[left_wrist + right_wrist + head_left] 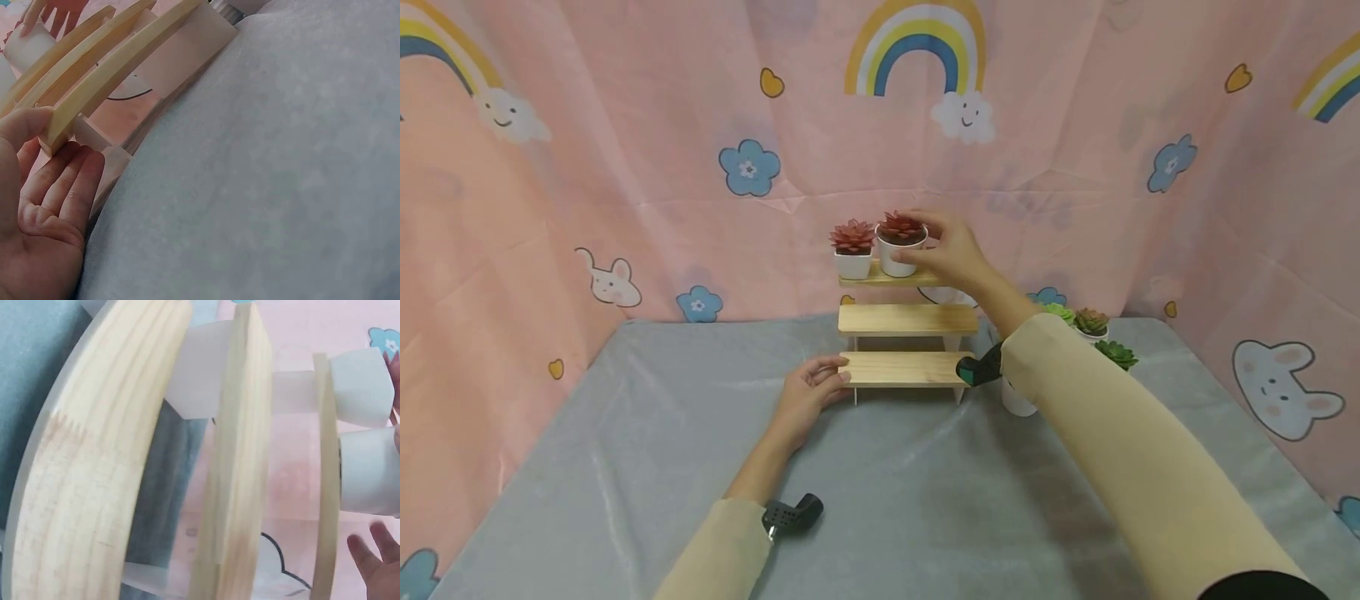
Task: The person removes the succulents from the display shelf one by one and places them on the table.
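A three-step wooden display stand (907, 319) with pale side supports stands on the table. My left hand (801, 400) pinches the left end of its lowest board (94, 94), thumb above and fingers below. On the top board, my right hand (953, 254) holds a red succulent in a round white pot (901, 260) between thumb and fingers. The pot's base appears to be on the board or just at it. Left of it, a pinkish-red succulent in a square white pot (853, 265) stands at the board's left end.
Several green succulents (1116, 354) in white pots are grouped right of the stand, partly hidden behind my right sleeve (1097, 417). A grey cloth (625, 467) covers the table. Behind hangs a pink curtain (662, 108) with rainbows and flowers.
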{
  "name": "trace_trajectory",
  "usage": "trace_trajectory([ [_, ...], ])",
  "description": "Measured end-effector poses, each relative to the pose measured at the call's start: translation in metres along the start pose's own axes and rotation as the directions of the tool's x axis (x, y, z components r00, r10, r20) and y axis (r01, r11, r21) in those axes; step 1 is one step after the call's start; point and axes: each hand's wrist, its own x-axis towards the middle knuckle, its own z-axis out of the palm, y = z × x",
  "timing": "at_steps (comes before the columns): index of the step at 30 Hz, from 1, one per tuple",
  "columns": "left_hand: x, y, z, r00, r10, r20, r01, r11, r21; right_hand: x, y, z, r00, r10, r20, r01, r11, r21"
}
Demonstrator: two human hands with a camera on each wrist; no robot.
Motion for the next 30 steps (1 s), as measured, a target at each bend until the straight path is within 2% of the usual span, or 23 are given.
trace_trajectory([
  [3,-0.001,0.0,0.002,1.0,0.0,0.003,0.0,1.0,-0.003,-0.004,0.002,0.001,0.999,0.034,-0.014,-0.034,0.999,0.033],
  [7,0.0,0.0,0.003,1.0,0.0,0.008,0.0,1.0,-0.007,-0.008,-0.001,0.0,0.998,0.056,-0.04,-0.055,0.998,0.019],
  [13,0.001,0.001,0.005,1.0,0.0,0.01,0.0,1.0,-0.004,-0.023,-0.001,-0.009,0.996,0.037,-0.078,-0.035,0.999,0.028],
  [22,0.001,0.001,0.003,1.0,-0.002,0.004,0.002,1.0,0.011,-0.067,-0.002,-0.035,0.988,-0.017,-0.151,0.032,0.995,0.097],
  [26,0.0,0.0,0.003,1.0,-0.004,0.001,0.004,1.0,0.006,-0.093,-0.009,-0.052,0.978,-0.029,-0.208,0.048,0.995,0.086],
  [30,-0.001,0.0,0.003,1.0,-0.002,-0.005,0.002,1.0,0.007,-0.122,-0.014,-0.07,0.968,-0.009,-0.252,0.025,0.998,0.059],
])
